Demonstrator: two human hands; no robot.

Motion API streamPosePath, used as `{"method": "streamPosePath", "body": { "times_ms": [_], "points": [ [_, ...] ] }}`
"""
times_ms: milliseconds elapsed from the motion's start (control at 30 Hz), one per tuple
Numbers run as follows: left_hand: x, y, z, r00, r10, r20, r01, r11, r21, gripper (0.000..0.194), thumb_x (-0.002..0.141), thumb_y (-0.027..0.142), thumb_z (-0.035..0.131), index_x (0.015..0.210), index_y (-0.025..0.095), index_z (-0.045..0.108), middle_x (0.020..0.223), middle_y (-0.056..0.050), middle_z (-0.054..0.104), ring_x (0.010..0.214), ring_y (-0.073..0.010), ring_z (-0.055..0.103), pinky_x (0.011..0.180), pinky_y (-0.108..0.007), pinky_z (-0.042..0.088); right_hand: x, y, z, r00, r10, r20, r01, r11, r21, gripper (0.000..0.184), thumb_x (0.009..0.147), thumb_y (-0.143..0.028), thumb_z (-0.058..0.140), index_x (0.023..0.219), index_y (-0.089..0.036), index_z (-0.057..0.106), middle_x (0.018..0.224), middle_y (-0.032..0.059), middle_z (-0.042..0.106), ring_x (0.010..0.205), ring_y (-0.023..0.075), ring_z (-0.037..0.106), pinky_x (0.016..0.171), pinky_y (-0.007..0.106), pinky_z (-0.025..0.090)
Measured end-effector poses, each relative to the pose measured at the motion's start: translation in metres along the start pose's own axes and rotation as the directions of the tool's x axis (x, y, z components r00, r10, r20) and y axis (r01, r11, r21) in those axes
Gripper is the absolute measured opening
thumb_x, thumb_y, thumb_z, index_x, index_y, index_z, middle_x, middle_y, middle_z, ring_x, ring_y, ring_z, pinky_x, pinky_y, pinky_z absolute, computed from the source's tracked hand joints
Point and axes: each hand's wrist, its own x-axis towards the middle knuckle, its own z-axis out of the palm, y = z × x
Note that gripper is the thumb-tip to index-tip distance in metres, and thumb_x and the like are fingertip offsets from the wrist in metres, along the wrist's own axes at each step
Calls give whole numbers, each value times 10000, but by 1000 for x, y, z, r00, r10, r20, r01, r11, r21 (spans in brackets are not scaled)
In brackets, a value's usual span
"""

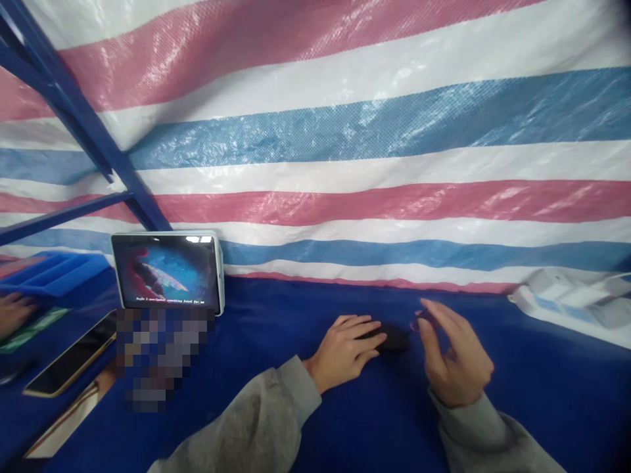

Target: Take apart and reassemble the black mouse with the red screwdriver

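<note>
A black, rounded object point(396, 337) lies on the blue tabletop point(340, 420); blur hides its exact kind. The fingers and thumb of my left hand point(345, 351) close over its left end, holding it against the surface. To its right is my right hand point(456, 351), raised a little, thumb and fingertips brought together. A small, dark purplish thing point(415, 324) shows at those fingertips, too small and blurred to name. Whether it is joined to the black object I cannot tell.
A tablet point(167, 270) playing a video stands at back left. Near it lie a phone point(71, 355) and a blue tray point(59, 272). Another person's hand point(14, 312) shows at the left edge. White devices point(566, 295) sit at right; a striped sheet point(345, 131) hangs behind.
</note>
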Motion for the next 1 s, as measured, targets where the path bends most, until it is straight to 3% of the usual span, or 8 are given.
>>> {"method": "streamPosePath", "body": {
  "times_ms": [233,333,500,667,800,1000],
  "points": [
    [-1,-1,2,1000,-12,3,12,1000,-12,296,1011,328,520,1268,255,647,1351,-56,634,1306,-220,553,1092,-424,426,3,-2,1,999,16,30,-17,999,46,433,876,-96,602,1293,-213,613,1078,95,744,905,223,727,781,354,600],
    [0,0,-1,998,-28,50,28,1000,12,318,1014,328,516,1307,256,617,1387,-46,606,1332,-213,528,1113,-422,415,0,0,1,1000,18,9,-18,1000,2,435,836,-101,673,1251,-226,641,1023,76,753,882,219,723,774,351,597],
    [-1,3,-8,991,-24,129,19,999,36,371,1013,259,511,1381,248,547,1470,-33,525,1400,-201,449,1168,-416,364,-3,2,2,997,57,48,-61,995,78,459,897,-110,584,1347,-202,573,1128,111,734,912,219,729,788,367,608],
    [-3,2,-7,992,-23,126,21,1000,20,378,1010,234,507,1386,249,542,1481,-32,512,1420,-193,421,1188,-413,341,0,1,0,995,102,11,-102,994,37,330,837,-155,699,1162,-204,670,981,75,759,819,210,731,717,331,601],
    [-4,0,-6,994,-17,106,16,1000,10,371,1005,231,515,1374,245,557,1469,-37,526,1419,-189,422,1190,-411,341,2,2,-3,996,76,37,-78,996,44,395,854,-122,662,1240,-203,650,1055,86,755,924,229,730,839,371,597],
    [-5,0,-6,995,10,100,-13,1000,27,369,1006,222,503,1370,242,561,1464,-31,532,1420,-181,419,1195,-403,335,4,1,-5,999,37,-11,-37,998,-55,414,840,-114,682,1244,-204,656,1072,94,743,897,222,728,805,351,595]
  ]
}}
